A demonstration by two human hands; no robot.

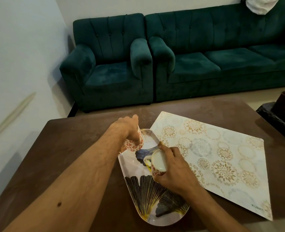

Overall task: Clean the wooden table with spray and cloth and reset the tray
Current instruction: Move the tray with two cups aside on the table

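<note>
On the brown wooden table (68, 148) lies an oval tray (146, 195) with a fan-leaf print (dark and gold). At the tray's 11 o'clock end the left hand (128, 129) is wrapped around a red-flowered cup (135, 144) tipped on its side. Toward 2 o'clock from the tray's middle, the right hand (173, 169) grips a second cup (158, 163) — its pale base faces the camera. A patterned placemat (222, 158) lies just right of the tray, touching its edge.
</note>
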